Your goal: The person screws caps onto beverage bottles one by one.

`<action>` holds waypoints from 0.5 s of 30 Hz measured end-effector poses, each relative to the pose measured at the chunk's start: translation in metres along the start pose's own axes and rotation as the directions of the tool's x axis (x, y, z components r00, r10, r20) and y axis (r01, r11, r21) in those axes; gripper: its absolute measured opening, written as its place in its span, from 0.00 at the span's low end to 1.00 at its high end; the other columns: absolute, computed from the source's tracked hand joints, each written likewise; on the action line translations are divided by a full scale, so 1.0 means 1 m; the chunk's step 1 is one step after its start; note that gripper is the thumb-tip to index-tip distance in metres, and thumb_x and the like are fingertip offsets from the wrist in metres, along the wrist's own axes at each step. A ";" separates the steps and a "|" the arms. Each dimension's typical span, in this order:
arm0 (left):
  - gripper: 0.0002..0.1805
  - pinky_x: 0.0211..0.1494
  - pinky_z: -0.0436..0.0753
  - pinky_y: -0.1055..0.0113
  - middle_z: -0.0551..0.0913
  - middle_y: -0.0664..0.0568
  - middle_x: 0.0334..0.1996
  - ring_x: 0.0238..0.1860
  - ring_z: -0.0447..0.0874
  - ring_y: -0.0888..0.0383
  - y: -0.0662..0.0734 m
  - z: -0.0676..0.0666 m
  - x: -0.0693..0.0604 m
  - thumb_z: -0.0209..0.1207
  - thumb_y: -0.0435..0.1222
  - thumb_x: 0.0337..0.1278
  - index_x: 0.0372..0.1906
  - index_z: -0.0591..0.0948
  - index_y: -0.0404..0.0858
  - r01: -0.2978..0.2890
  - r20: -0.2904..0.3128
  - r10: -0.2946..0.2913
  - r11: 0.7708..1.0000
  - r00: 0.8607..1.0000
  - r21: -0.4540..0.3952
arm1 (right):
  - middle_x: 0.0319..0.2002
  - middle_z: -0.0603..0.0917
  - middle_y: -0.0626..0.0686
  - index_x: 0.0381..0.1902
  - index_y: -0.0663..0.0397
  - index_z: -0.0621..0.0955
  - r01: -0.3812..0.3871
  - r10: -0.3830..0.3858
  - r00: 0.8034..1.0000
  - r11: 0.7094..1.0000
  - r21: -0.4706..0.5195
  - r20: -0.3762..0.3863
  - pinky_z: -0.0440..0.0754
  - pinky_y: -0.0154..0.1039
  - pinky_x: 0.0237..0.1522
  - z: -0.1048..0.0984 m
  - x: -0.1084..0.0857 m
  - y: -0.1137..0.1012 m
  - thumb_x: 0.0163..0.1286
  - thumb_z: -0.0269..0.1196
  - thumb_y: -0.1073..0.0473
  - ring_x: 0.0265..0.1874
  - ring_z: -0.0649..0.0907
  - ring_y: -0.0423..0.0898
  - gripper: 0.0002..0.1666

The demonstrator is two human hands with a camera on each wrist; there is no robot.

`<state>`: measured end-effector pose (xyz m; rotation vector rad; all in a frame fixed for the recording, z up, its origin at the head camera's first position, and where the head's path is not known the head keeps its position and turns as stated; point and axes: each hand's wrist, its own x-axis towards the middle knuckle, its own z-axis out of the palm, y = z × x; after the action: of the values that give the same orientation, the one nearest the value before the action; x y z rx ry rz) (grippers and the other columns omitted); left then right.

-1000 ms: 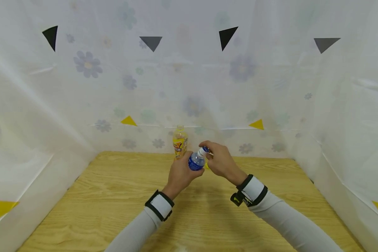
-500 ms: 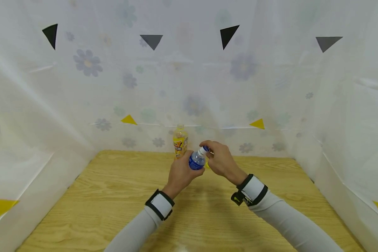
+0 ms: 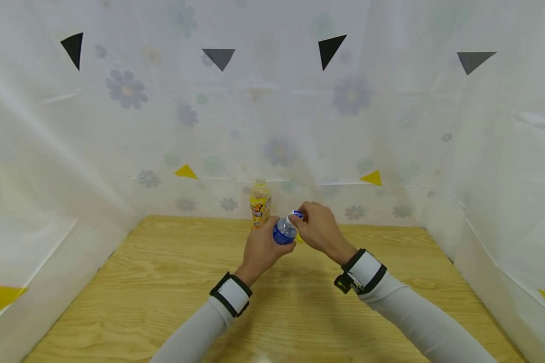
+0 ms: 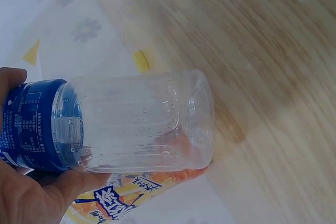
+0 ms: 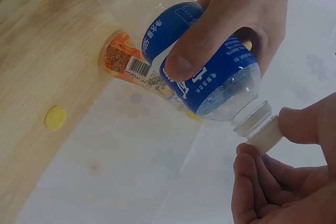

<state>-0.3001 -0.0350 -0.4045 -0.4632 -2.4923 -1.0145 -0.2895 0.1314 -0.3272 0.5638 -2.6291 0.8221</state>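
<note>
A clear plastic bottle with a blue label (image 3: 284,233) leans to the right in my left hand (image 3: 259,254), which grips it round the label. Its lower part, transparent with droplets, shows in the left wrist view. At the bottle's mouth, my right hand (image 3: 321,231) pinches the cap (image 5: 265,138) between thumb and fingers. The cap's side is white and its top blue in the head view. It sits at the neck; whether it is threaded on cannot be told. Just behind my left hand stands a bottle with a yellow-orange label (image 3: 260,204), uncapped and partly hidden.
A small yellow cap (image 5: 55,118) lies on the wooden table (image 3: 163,282), mostly hidden behind my right hand in the head view. White flower-patterned sheeting (image 3: 277,111) encloses the table at the back and both sides, with black, grey and yellow triangles on it.
My right thumb has moved onto the near side of the cap, and the fingers have shifted round its top. My left hand and its bottle have stayed nearly still.
</note>
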 end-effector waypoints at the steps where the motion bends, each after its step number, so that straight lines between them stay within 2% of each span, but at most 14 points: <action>1: 0.31 0.38 0.84 0.59 0.88 0.50 0.42 0.38 0.88 0.54 0.000 0.000 0.000 0.75 0.49 0.48 0.56 0.77 0.44 0.000 0.003 0.000 1.000 1.000 -0.001 | 0.32 0.82 0.56 0.41 0.64 0.82 0.004 -0.004 1.000 1.000 0.002 -0.006 0.76 0.40 0.26 0.000 0.000 0.001 0.75 0.62 0.53 0.26 0.79 0.47 0.17; 5: 0.32 0.39 0.85 0.59 0.88 0.50 0.43 0.39 0.88 0.54 0.001 0.001 -0.001 0.75 0.49 0.48 0.57 0.77 0.44 0.009 0.017 -0.009 1.000 1.000 -0.002 | 0.30 0.82 0.54 0.38 0.61 0.82 0.006 -0.005 1.000 1.000 0.010 -0.025 0.75 0.38 0.26 0.001 -0.001 0.004 0.75 0.62 0.49 0.24 0.78 0.45 0.18; 15: 0.33 0.41 0.86 0.59 0.88 0.49 0.44 0.40 0.88 0.53 0.002 0.001 0.000 0.75 0.49 0.48 0.58 0.76 0.44 0.014 0.026 -0.014 1.000 1.000 0.014 | 0.30 0.83 0.54 0.39 0.61 0.83 0.023 -0.022 0.999 0.999 0.029 -0.026 0.76 0.39 0.27 0.002 -0.002 0.006 0.75 0.62 0.49 0.24 0.79 0.43 0.18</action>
<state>-0.2993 -0.0333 -0.4045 -0.4582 -2.5268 -1.0025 -0.2911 0.1354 -0.3322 0.5860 -2.5869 0.8559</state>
